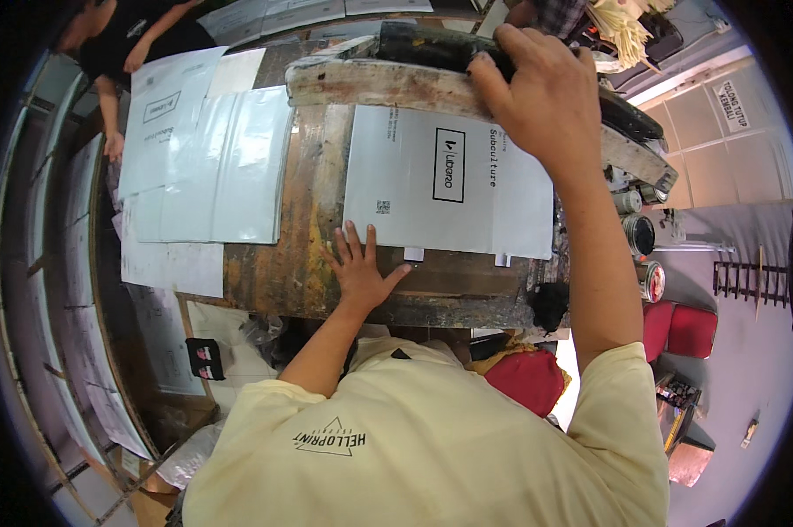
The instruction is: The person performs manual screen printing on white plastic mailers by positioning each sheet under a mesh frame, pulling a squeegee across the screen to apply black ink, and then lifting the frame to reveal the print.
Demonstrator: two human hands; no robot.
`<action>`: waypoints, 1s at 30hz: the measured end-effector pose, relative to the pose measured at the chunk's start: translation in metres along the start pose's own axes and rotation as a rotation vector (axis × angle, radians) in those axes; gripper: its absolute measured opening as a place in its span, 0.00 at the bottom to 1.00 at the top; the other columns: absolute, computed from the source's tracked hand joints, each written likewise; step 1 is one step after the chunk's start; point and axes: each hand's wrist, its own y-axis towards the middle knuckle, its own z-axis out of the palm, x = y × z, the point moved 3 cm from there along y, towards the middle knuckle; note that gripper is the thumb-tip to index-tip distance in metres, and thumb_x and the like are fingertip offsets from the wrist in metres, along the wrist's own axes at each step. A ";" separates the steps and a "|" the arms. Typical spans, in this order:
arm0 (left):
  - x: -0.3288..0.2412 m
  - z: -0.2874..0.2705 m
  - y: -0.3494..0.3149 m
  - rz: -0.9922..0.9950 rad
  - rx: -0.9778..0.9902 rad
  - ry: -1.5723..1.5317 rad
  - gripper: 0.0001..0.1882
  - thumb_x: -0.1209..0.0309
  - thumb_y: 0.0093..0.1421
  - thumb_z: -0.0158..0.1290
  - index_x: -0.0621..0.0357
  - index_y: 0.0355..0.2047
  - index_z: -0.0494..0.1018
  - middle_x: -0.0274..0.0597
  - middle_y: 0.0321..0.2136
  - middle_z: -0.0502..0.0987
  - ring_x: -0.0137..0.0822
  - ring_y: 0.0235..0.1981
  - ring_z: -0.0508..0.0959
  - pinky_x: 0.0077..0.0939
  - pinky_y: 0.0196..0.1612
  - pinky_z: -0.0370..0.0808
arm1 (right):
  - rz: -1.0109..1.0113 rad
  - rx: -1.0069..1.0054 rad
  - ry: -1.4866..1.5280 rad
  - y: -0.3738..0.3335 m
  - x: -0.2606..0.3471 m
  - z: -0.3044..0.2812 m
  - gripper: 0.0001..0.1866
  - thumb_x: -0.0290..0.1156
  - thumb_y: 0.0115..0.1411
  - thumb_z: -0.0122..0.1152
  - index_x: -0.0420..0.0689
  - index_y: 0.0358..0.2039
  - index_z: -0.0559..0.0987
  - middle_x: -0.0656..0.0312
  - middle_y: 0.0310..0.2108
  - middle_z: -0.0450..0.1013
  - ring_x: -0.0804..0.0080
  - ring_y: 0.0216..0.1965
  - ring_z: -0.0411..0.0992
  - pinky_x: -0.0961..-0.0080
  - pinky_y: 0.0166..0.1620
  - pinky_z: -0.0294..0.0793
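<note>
A white plastic bag with black print (396, 189) lies flat on the ink-stained wooden board (317, 189) in front of me. My left hand (357, 272) is open, fingers spread, with its fingertips at the bag's near left edge. At the far side, my right hand (546, 97) is closed over the raised, stained wooden screen-printing frame (379, 85). A dark, ink-covered bar (432, 46) runs along the frame behind its pale near edge; the hand partly hides it. Two small white tabs, one of them a pale tab (414, 255), stick out under the bag's near edge.
Left of the board lies a stack of white bags (230, 176). A person in a dark shirt (142, 39) reaches beside it. Racks holding white sheets (89, 307) stand far left. Ink cans (638, 235) and a red chair (691, 329) are at the right.
</note>
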 end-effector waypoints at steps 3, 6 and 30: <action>-0.006 -0.006 0.001 0.015 0.028 -0.012 0.61 0.22 0.62 0.41 0.64 0.77 0.52 0.68 0.77 0.46 0.64 0.80 0.37 0.80 0.69 0.21 | -0.007 0.031 -0.066 0.003 -0.003 0.002 0.21 0.48 0.63 0.61 0.43 0.43 0.84 0.54 0.36 0.80 0.52 0.42 0.78 0.54 0.48 0.68; -0.010 -0.016 0.006 0.031 0.027 0.003 0.61 0.23 0.63 0.40 0.68 0.76 0.53 0.64 0.77 0.50 0.62 0.79 0.42 0.78 0.71 0.24 | 0.014 0.027 -0.033 0.000 0.000 0.002 0.22 0.49 0.63 0.61 0.43 0.43 0.85 0.55 0.36 0.81 0.54 0.42 0.79 0.54 0.47 0.68; 0.256 -0.112 0.094 -0.506 -0.361 -1.081 0.35 0.82 0.54 0.55 0.67 0.66 0.69 0.44 0.49 0.80 0.23 0.30 0.78 0.20 0.33 0.76 | 0.086 0.092 0.093 0.053 -0.017 -0.005 0.19 0.46 0.60 0.62 0.41 0.38 0.82 0.54 0.33 0.77 0.50 0.41 0.76 0.48 0.55 0.67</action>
